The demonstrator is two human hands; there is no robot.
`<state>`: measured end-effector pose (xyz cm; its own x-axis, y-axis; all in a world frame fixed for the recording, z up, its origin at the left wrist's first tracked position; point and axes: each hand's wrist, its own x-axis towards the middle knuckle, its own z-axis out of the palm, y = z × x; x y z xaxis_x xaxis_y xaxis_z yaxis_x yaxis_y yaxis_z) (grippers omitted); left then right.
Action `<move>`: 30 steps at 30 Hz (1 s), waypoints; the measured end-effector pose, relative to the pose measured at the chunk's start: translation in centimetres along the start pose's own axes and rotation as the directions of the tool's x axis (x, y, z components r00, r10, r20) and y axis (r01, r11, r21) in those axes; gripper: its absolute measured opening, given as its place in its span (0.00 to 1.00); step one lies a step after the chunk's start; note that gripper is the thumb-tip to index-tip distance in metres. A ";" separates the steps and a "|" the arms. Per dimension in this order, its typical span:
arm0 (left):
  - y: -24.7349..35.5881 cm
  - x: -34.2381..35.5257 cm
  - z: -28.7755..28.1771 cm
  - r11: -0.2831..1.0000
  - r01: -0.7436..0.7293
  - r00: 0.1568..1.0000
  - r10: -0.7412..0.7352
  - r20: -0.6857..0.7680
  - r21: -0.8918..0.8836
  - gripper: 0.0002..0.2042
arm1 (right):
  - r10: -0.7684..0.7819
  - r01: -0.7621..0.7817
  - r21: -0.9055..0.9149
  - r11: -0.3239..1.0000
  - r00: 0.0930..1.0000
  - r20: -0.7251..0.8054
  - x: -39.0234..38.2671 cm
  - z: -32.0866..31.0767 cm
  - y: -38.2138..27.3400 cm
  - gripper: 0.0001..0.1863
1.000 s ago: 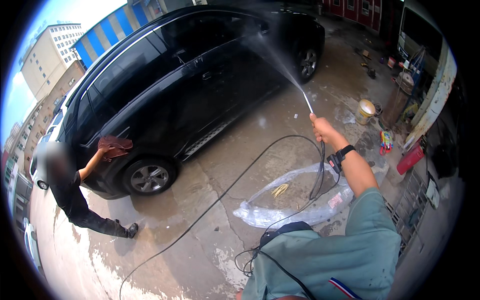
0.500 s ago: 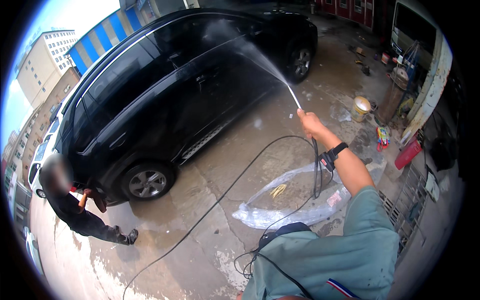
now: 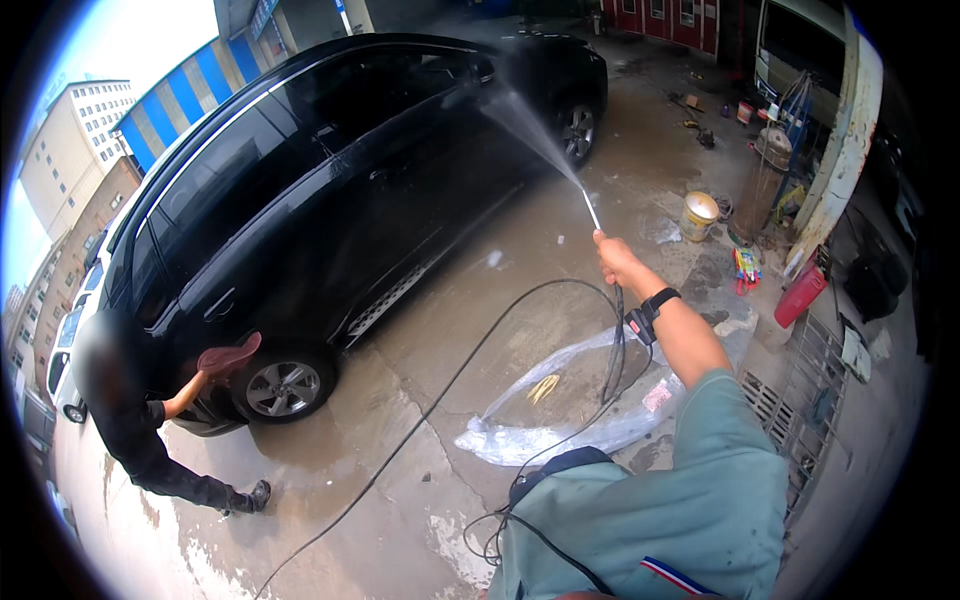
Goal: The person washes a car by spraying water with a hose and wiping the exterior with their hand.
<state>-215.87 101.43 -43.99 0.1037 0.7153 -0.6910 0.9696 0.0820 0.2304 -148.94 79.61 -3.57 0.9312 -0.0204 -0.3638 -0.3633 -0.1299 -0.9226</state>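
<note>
My right hand, arm stretched forward, is closed around the spray wand of a pressure washer. From its tip a white fan of water strikes the front side of a black car, close to the door mirror. A dark hose drops from below my grip, loops and runs over the wet concrete to the lower left. My left hand does not show.
By the car's rear wheel a person in dark clothes holds a reddish cloth. Clear plastic sheeting lies before me with yellowish gloves. Rightward are a bucket, a red container and a metal grate.
The spray has shifted forward along the car, toward the mirror. The person at the rear has raised the reddish cloth to the wheel arch. My view has turned slightly.
</note>
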 end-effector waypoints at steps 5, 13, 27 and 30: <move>-3.3 -0.4 0.0 0.999 0.050 0.999 -0.050 -0.001 -0.015 0.29 | -0.040 0.060 -0.191 0.980 0.994 0.105 -2.2 1.4 0.6 0.25; -7.2 0.9 2.0 0.984 0.178 0.983 -0.178 0.035 0.018 0.30 | -0.145 0.234 -0.425 0.874 0.962 0.230 -4.8 4.0 1.5 0.28; -9.1 0.1 4.0 0.992 0.125 0.992 -0.125 0.034 -0.013 0.31 | 0.047 0.072 -0.574 0.815 0.981 0.190 -3.7 4.2 11.2 0.30; -9.3 0.1 3.6 0.993 0.114 0.993 -0.112 0.038 -0.039 0.31 | 0.099 0.025 -0.568 0.823 0.978 0.186 -2.9 3.5 13.7 0.29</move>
<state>-224.05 98.26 -48.61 0.0024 0.6750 -0.7378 0.9658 0.1897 0.1767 -156.76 81.36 -15.59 0.8692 0.1514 -0.4708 -0.2599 -0.6700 -0.6953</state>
